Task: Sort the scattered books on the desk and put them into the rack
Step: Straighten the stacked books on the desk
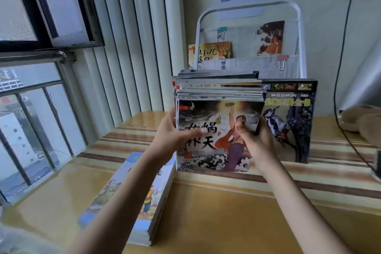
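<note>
A white wire rack point(299, 33) is seen at the desk's point(226, 212) far edge, already holding a few books and clipped papers. Directly before it a bird encyclopedia point(292, 121) is stood upright, partly blocking the rack's lower front. A flat pile of books point(132, 198) is laid near the left edge. A stack of thin picture books point(218, 130) is held upright on the desk, grasped by the left hand point(175, 132) and right hand point(257, 140), thumbs pressed on the painted front cover.
</note>
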A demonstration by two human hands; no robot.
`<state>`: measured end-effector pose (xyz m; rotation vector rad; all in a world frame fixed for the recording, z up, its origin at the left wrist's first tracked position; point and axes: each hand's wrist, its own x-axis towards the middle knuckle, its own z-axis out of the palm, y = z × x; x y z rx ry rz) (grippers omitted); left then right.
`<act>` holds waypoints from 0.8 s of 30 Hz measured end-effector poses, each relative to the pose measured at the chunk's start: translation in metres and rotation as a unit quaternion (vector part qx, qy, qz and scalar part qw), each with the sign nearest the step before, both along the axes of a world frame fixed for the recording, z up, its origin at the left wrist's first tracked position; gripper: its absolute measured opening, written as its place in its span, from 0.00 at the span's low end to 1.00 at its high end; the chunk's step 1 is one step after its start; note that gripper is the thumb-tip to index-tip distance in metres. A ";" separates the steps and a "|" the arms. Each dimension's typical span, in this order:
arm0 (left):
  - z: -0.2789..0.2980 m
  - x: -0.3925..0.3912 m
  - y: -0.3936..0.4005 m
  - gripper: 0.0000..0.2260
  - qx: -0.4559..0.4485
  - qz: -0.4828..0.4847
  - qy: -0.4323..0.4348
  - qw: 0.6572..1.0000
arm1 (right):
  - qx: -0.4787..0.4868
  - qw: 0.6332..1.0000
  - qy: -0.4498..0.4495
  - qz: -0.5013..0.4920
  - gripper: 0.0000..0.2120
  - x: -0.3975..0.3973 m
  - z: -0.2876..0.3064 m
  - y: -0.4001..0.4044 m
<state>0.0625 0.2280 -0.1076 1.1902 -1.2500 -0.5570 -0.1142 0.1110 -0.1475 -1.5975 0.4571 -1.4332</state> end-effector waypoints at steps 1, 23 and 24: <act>-0.006 -0.006 0.006 0.36 0.002 -0.001 -0.007 1.000 | -0.008 1.000 0.007 -0.007 0.38 -0.008 -0.005 0.007; -0.076 -0.059 0.036 0.42 -0.058 0.044 0.086 0.994 | 0.052 0.997 0.051 0.029 0.39 -0.042 -0.050 0.052; -0.079 -0.058 0.035 0.39 -0.055 0.053 0.077 0.994 | 0.056 0.997 0.053 0.021 0.41 -0.042 -0.055 0.052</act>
